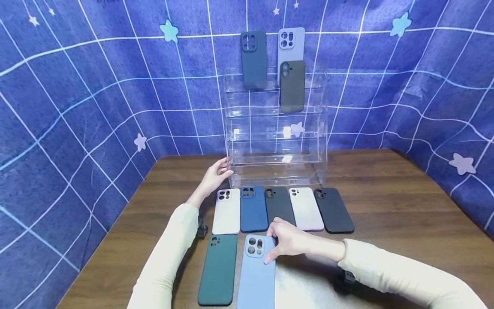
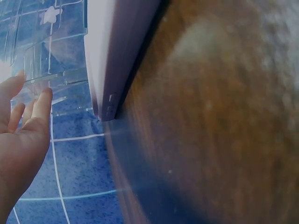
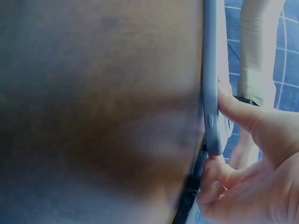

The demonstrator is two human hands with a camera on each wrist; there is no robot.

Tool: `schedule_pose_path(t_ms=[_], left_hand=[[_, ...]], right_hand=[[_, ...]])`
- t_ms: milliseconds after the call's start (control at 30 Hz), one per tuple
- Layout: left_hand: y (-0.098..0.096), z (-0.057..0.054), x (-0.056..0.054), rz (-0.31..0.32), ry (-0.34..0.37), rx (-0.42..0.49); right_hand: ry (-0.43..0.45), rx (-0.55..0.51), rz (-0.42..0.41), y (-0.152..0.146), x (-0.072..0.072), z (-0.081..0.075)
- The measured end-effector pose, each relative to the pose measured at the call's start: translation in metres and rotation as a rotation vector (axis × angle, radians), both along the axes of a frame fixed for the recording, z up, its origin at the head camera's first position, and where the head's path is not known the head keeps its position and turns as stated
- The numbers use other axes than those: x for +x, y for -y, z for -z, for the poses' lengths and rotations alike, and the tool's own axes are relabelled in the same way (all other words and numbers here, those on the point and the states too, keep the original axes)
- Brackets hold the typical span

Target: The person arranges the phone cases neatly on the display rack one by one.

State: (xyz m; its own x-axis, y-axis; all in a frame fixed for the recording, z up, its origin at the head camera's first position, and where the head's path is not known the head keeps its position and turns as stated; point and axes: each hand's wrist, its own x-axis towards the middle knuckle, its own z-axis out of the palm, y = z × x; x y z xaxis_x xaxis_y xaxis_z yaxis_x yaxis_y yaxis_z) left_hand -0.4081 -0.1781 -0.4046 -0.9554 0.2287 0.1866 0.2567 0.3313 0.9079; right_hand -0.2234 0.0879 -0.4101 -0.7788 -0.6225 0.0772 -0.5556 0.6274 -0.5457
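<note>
A light blue phone case (image 1: pixel 255 279) lies at the front of the table. My right hand (image 1: pixel 287 238) pinches its upper right corner; in the right wrist view the thumb (image 3: pixel 236 105) presses the case's face and the curled fingers meet its end. My left hand (image 1: pixel 214 175) holds the lower left side of a clear tiered display stand (image 1: pixel 275 159), thumb and fingers on either side of the edge in the left wrist view. A dark green phone case (image 1: pixel 218 270) lies left of the light blue one. On the stand's upper tiers stand a dark blue case (image 1: pixel 254 64), a lavender case (image 1: pixel 290 49) and a black case (image 1: pixel 292 86).
In front of the stand, a row of cases lies flat: white (image 1: pixel 226 212), blue (image 1: pixel 253 210), dark grey (image 1: pixel 278 206), pale (image 1: pixel 306 209) and black (image 1: pixel 334 211). Behind the wooden table (image 1: pixel 386 184) hangs a blue cloth (image 1: pixel 115 94) with a white grid and stars.
</note>
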Motion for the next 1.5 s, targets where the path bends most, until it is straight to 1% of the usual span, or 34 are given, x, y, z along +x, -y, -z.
schedule_pose_path(t_ms=[100, 167, 200, 267, 333, 400, 433, 533, 767, 867, 1000, 1133, 1333, 1500], left_hand=[[-0.002, -0.009, 0.011, 0.007, 0.015, -0.012], [-0.003, -0.015, 0.018, 0.005, 0.015, -0.027], [-0.003, -0.015, 0.019, 0.003, 0.011, -0.031], [-0.001, -0.010, 0.014, 0.000, 0.010, -0.018], [0.000, -0.003, 0.008, 0.000, 0.002, -0.009], [0.002, 0.003, 0.001, -0.004, -0.002, 0.001], [0.002, 0.004, 0.000, -0.004, -0.009, -0.001], [0.001, 0.006, -0.002, -0.007, -0.025, -0.018], [0.001, 0.006, -0.001, -0.014, -0.024, -0.024], [0.001, 0.006, -0.002, -0.022, -0.020, -0.034], [0.001, 0.007, -0.003, -0.029, -0.019, -0.032], [0.002, 0.006, -0.004, -0.026, -0.027, -0.028], [0.002, 0.004, -0.001, -0.014, -0.028, -0.013], [0.001, 0.005, 0.000, -0.014, -0.023, -0.016]], right_hand=[[0.059, -0.028, -0.001, -0.002, -0.001, -0.001], [0.118, -0.055, -0.008, -0.004, -0.002, -0.003], [0.164, -0.074, -0.009, -0.005, -0.002, -0.005], [0.251, -0.123, -0.017, -0.007, -0.004, -0.010], [0.315, -0.177, -0.024, -0.009, -0.006, -0.015], [0.353, -0.232, -0.018, -0.010, -0.008, -0.019], [0.359, -0.257, -0.018, -0.011, -0.009, -0.020], [0.352, -0.303, -0.008, -0.013, -0.014, -0.023], [0.267, -0.362, -0.004, -0.020, -0.020, -0.026], [0.283, -0.415, 0.009, -0.022, -0.022, -0.027], [0.309, -0.459, 0.034, -0.024, -0.023, -0.030], [0.294, -0.461, 0.052, -0.026, -0.022, -0.034], [0.202, -0.438, 0.081, -0.030, -0.022, -0.038], [0.175, -0.436, 0.073, -0.034, -0.025, -0.043]])
